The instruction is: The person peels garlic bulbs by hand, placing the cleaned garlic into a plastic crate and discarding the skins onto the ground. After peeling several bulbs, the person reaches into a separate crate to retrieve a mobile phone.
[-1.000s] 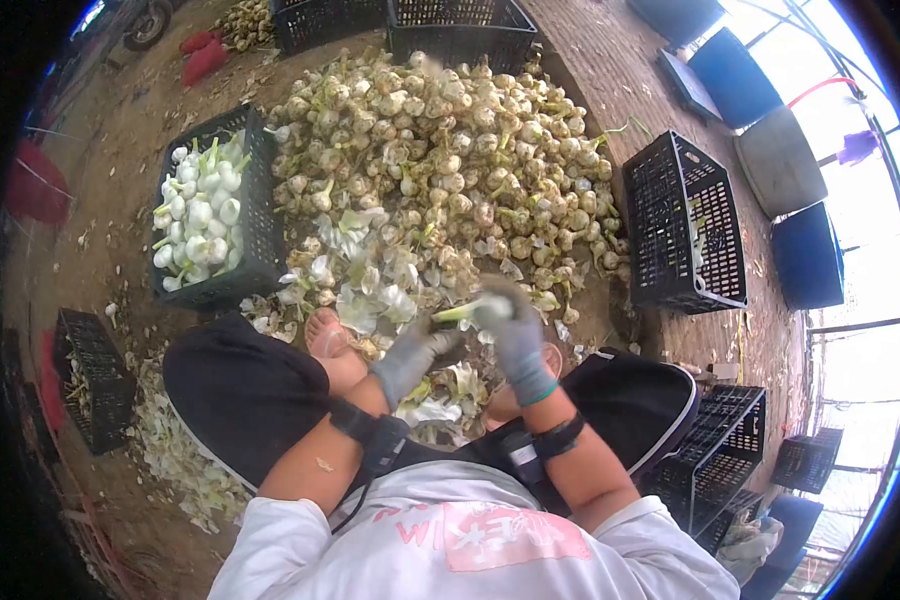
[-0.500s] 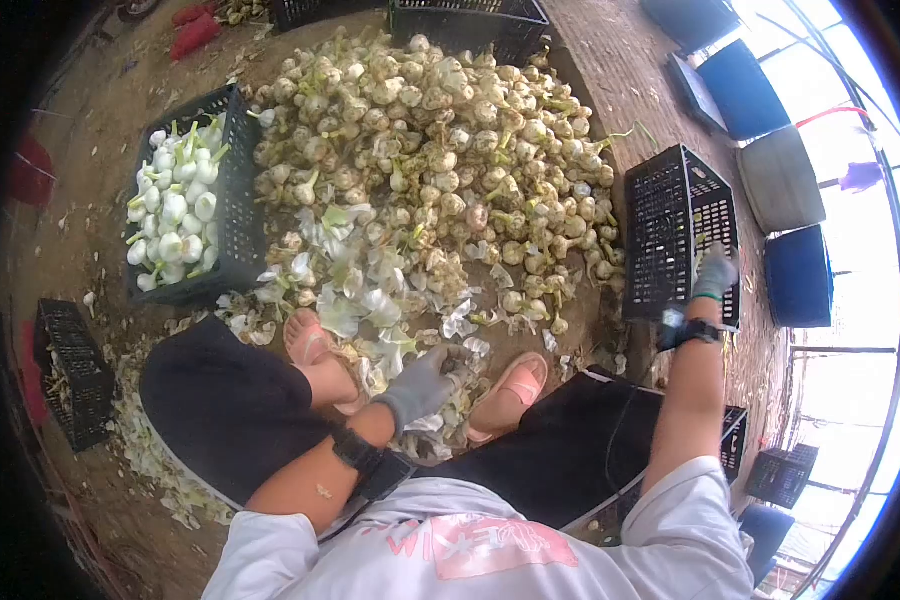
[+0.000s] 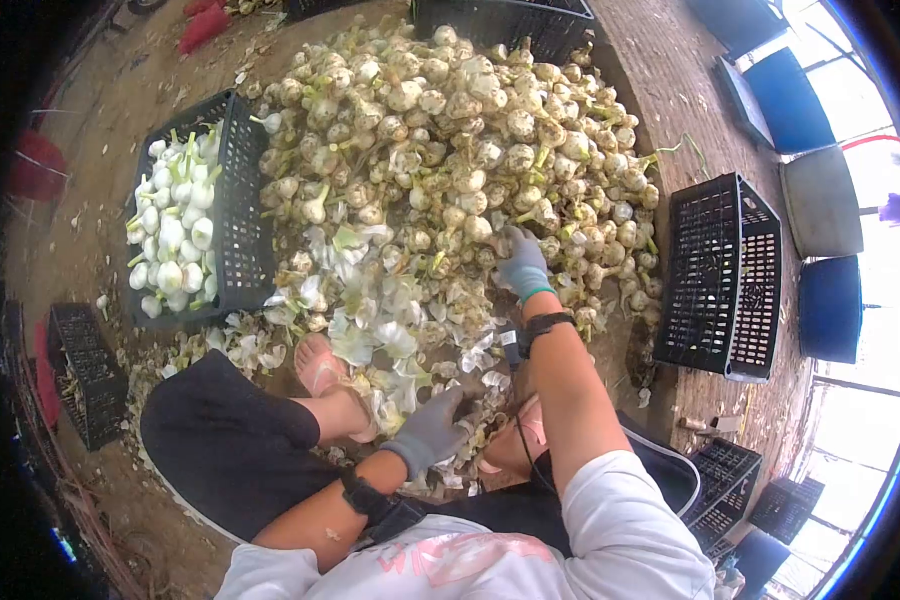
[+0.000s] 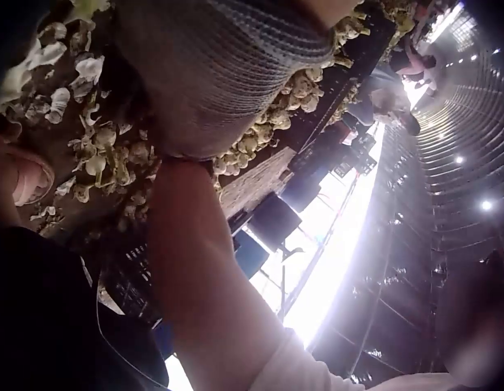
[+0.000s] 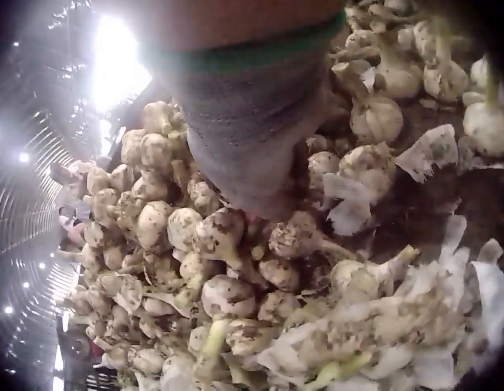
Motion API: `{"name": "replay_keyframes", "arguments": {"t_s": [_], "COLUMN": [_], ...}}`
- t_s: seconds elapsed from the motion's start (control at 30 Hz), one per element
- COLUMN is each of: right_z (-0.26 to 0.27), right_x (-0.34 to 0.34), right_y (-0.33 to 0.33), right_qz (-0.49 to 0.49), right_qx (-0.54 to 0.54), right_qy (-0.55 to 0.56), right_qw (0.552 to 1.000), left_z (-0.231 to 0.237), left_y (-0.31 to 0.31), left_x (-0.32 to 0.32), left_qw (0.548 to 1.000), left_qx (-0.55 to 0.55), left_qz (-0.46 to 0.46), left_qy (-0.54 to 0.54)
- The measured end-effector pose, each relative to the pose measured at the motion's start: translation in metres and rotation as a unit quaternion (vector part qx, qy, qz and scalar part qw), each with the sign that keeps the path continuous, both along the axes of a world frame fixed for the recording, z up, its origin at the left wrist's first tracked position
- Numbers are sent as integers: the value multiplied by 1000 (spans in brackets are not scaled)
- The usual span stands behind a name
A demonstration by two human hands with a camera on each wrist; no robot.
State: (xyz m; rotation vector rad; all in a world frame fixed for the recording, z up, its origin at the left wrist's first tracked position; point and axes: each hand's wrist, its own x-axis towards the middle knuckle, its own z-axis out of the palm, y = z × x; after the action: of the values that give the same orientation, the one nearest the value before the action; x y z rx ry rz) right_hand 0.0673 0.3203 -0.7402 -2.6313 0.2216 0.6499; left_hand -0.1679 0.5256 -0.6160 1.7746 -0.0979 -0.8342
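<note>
In the head view, the gloved right hand (image 3: 522,265) reaches into the near side of a heap of soil-marked bulbs (image 3: 470,130), its fingertips among them; whether it grips one cannot be seen. The right wrist view shows that glove (image 5: 252,138) pointing down at dirty bulbs (image 5: 227,295), fingers mostly hidden. Low between the feet, the gloved left hand (image 3: 428,432) hangs over loose peelings (image 3: 375,330), fingers loosely bent, with nothing visible in it. Its glove (image 4: 219,81) fills the top of the left wrist view. A crate (image 3: 242,215) at left holds clean white bulbs (image 3: 175,230).
A black crate (image 3: 715,275) stands right of the heap, another (image 3: 515,22) behind it. A smaller crate (image 3: 88,375) is at far left. Blue containers (image 3: 830,310) line the right side. Sandalled feet (image 3: 320,368) flank the peelings; a handled tool (image 3: 712,426) lies at right.
The white bulb held by the right hand a second ago has left it. That hand went right to the black crate, then back left to the heap. The left hand stays low over the peelings.
</note>
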Motion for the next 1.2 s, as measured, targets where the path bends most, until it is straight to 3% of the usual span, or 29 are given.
{"name": "replay_keyframes", "arguments": {"t_s": [0.07, 0.1, 0.13, 0.2, 0.27, 0.3, 0.33, 0.37, 0.4, 0.43, 0.47, 0.5, 0.53, 0.6, 0.67, 0.77, 0.93, 1.0, 1.07, 1.1, 1.13, 1.17, 1.2], "right_z": [0, 6, 16, 45, 65, 81, 118, 156, 145, 149, 156, 164, 175, 191, 192, 198, 211, 215, 223, 223, 224, 226, 230], "right_x": [-17, -36, -55, -93, -129, -147, -160, -170, -182, -197, -207, -212, -219, -235, -247, -258, -269, -271, -273, -269, -272, -275, -278], "right_y": [-13, -15, -15, -11, -2, 6, 25, 42, 45, 50, 55, 57, 60, 66, 68, 68, 69, 69, 71, 72, 74, 76, 77], "right_qz": [-12, -107, -197, -177, -211, -217, -222, -188, -158, -95, -31, 11, 9, 94, 75, 109, 91, 82, 4, -2, -2, -122, -236], "right_qx": [56, 234, 403, 430, 616, 638, 660, 618, 541, 495, 442, 384, 382, 230, 254, 155, 173, 188, 328, 407, 406, 528, 626], "right_qy": [-19, -16, -12, -6, 59, 63, 65, 13, -39, -117, -195, -296, -301, -400, -401, -469, -489, -492, -422, -405, -406, -282, -145], "right_qw": [998, 966, 894, 885, 757, 736, 715, 763, 825, 855, 875, 875, 874, 882, 877, 862, 850, 846, 845, 819, 818, 792, 729], "left_z": [8, 12, 14, 18, 49, 24, 16, 16, 18, 50, 54, 58, 61, 52, 68, 79, 91, 89, 87, 85, 82, 78, 75], "left_y": [0, 4, 4, 5, 13, 13, 18, 20, 21, 24, 25, 25, 25, 24, 24, 28, 30, 32, 31, 31, 26, 19, 16], "left_x": [8, 13, 16, 20, 42, 35, 38, 38, 37, 38, 34, 30, 26, 19, 11, 5, -4, -6, -10, -12, -15, -17, -19], "left_qw": [999, 999, 999, 970, 947, 921, 922, 905, 886, 864, 866, 867, 869, 879, 890, 912, 926, 954, 947, 935, 935, 910, 881], "left_qx": [11, -5, -8, -98, -136, -203, -218, -266, -313, -379, -380, -386, -391, -372, -346, -315, -303, -174, -143, -112, -113, -133, -152], "left_qz": [30, 45, 44, 224, 273, 330, 320, 330, 338, 317, 313, 304, 295, 295, 294, 261, 225, 198, 201, 202, 202, 253, 303], "left_qy": [4, 15, 16, -2, 100, 37, 28, 41, 54, 94, 92, 80, 68, 47, 34, 18, -34, -143, -207, -268, -269, -301, -331]}}
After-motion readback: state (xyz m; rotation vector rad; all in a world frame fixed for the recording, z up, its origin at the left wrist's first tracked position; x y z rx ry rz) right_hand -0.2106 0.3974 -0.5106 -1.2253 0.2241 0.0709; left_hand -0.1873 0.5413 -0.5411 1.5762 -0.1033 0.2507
